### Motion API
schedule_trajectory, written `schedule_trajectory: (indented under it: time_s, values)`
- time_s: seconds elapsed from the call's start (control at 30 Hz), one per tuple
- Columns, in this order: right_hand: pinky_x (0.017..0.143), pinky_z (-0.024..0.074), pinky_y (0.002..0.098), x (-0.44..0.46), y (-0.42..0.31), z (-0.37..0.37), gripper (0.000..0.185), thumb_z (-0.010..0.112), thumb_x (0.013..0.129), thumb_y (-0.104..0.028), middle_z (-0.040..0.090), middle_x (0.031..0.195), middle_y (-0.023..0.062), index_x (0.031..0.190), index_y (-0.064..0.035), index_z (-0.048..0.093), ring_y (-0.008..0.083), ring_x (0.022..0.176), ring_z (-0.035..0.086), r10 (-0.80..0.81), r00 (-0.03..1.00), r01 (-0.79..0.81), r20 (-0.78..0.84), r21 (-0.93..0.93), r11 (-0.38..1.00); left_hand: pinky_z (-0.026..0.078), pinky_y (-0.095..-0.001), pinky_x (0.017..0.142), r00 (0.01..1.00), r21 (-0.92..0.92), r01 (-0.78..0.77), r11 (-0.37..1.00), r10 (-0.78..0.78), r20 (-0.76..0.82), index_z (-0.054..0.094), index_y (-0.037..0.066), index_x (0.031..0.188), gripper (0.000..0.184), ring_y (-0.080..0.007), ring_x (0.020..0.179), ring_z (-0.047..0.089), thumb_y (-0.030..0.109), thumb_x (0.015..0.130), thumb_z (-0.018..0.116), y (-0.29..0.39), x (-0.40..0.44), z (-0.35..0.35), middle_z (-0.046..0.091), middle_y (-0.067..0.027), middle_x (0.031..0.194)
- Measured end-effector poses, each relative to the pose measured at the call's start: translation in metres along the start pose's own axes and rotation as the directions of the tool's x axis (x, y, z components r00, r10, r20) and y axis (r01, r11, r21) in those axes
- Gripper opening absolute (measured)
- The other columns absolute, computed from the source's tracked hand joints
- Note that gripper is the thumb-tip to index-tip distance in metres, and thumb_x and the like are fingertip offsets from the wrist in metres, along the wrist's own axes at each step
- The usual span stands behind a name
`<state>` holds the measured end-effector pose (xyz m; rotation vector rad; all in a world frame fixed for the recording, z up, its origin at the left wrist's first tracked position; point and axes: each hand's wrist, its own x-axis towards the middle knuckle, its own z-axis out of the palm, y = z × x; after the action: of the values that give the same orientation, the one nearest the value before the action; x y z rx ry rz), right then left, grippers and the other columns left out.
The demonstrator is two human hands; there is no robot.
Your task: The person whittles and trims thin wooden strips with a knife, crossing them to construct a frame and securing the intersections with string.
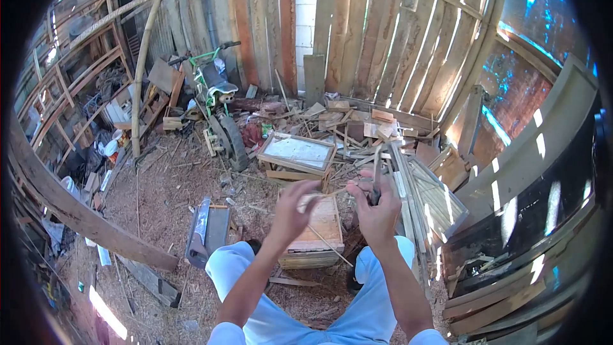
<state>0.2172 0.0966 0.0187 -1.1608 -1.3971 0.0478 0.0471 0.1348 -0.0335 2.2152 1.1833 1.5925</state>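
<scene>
My right hand (377, 207) is closed round the dark handle of a knife (377, 166), its blade pointing up and away from me. A thin pale strip (334, 193) shows near that hand's thumb; whether the thumb pinches it I cannot make out. To the left, my left hand (295, 212) is raised with curved fingers and the thumb apart, seemingly around nothing. Below both hands, between my knees, stands a wooden box (316, 233) with a flat top. A slender stick (329, 244) slants across the box and past its front edge.
Ahead lies a wood-framed panel (295, 152), with heaped scrap wood (348, 118) behind it. A small green bike (220, 99) leans near the plank wall. Long boards (403, 185) lie to the right. A dark tray-like object (209, 233) sits left of my knee; a curved beam (96, 220) crosses farther left.
</scene>
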Motion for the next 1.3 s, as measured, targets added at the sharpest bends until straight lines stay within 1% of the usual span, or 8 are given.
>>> schedule_trajectory:
  time_s: [0.1,0.23,0.4,0.43,0.6,0.8,1.0,1.3]
  values:
    - [0.064,0.0514,0.03,-0.005,-0.008,0.008,0.034,0.075,0.079,-0.012,0.071,0.082,0.0103,0.108,-0.004,0.058,0.0205,0.072,0.07,0.045,0.99,-0.048,0.134,0.02,0.999,0.053,-0.0375,0.075,0.997,-0.166,-0.029,0.986,0.04,0.068,0.063,0.005,0.109,0.027,-0.0308,0.086,0.066,0.004,0.082,0.067,0.023,0.003,0.004,0.067,-0.0129,0.099]
    - [0.059,0.0496,0.0271,-0.011,-0.013,0.017,0.035,0.075,0.079,-0.011,0.071,0.084,0.0102,0.109,-0.0042,0.058,0.0173,0.065,0.067,-0.003,0.98,0.001,0.2,0.008,1.0,0.054,-0.0353,0.068,0.994,-0.213,0.039,0.976,-0.015,0.112,0.063,0.003,0.106,0.025,-0.0295,0.08,0.067,0.0,0.081,0.067,0.01,-0.011,0.0,0.066,-0.0134,0.1]
    - [0.054,0.0434,0.0235,-0.014,-0.014,0.03,0.029,0.058,0.093,-0.017,0.067,0.082,0.0068,0.116,-0.0001,0.054,0.0085,0.058,0.054,0.167,0.927,-0.268,0.335,0.286,0.92,0.052,-0.0318,0.063,0.984,-0.256,0.174,0.951,-0.158,0.079,0.065,0.002,0.1,0.022,-0.0252,0.076,0.066,-0.003,0.079,0.068,-0.005,-0.02,-0.014,0.066,-0.0113,0.09]
    - [0.057,0.0431,0.0239,-0.011,-0.023,0.024,0.032,0.044,0.099,-0.019,0.061,0.079,0.0045,0.121,0.002,0.051,0.0079,0.061,0.054,0.335,0.806,-0.516,0.488,0.303,0.801,0.052,-0.0314,0.062,0.979,-0.28,0.198,0.939,-0.177,0.096,0.065,0.003,0.1,0.022,-0.0245,0.076,0.066,-0.003,0.079,0.068,-0.01,-0.022,-0.016,0.066,-0.0111,0.089]
    - [0.058,0.0438,0.026,-0.018,-0.029,0.031,0.035,0.034,0.097,-0.011,0.057,0.073,0.0052,0.128,0.0017,0.046,0.0106,0.059,0.053,0.331,0.676,-0.576,0.659,0.193,0.794,0.052,-0.0302,0.062,0.986,-0.315,0.167,0.934,-0.153,0.07,0.065,0.004,0.103,0.027,-0.0227,0.073,0.067,-0.005,0.078,0.069,-0.024,-0.028,-0.018,0.067,-0.0103,0.088]
    - [0.062,0.0475,0.0361,-0.015,-0.038,0.04,0.034,0.036,0.096,-0.007,0.059,0.076,0.018,0.128,0.0028,0.044,0.0261,0.066,0.064,0.33,0.584,-0.49,0.741,-0.002,0.872,0.053,-0.03,0.061,0.982,-0.251,0.188,0.949,-0.174,0.077,0.063,0.005,0.107,0.032,-0.0212,0.074,0.067,-0.006,0.077,0.069,-0.025,-0.031,-0.021,0.066,-0.0095,0.089]
    - [0.065,0.0493,0.0418,-0.016,-0.04,0.038,0.036,0.038,0.094,-0.003,0.06,0.086,0.0284,0.129,0.0078,0.038,0.0405,0.074,0.064,0.226,0.615,-0.401,0.755,0.053,0.914,0.053,-0.031,0.06,0.987,-0.188,0.141,0.972,-0.124,0.101,0.063,0.004,0.106,0.032,-0.024,0.076,0.067,-0.007,0.076,0.068,-0.015,-0.027,-0.025,0.066,-0.0089,0.095]
    - [0.068,0.0491,0.0486,-0.019,-0.037,0.04,0.036,0.039,0.093,-0.002,0.059,0.091,0.0341,0.127,0.0099,0.037,0.0467,0.08,0.062,0.228,0.611,-0.356,0.758,0.006,0.935,0.053,-0.0273,0.062,0.982,-0.174,0.146,0.974,-0.121,0.145,0.065,-0.001,0.101,0.03,-0.0234,0.074,0.068,-0.011,0.074,0.068,-0.016,-0.028,-0.022,0.067,-0.0135,0.088]
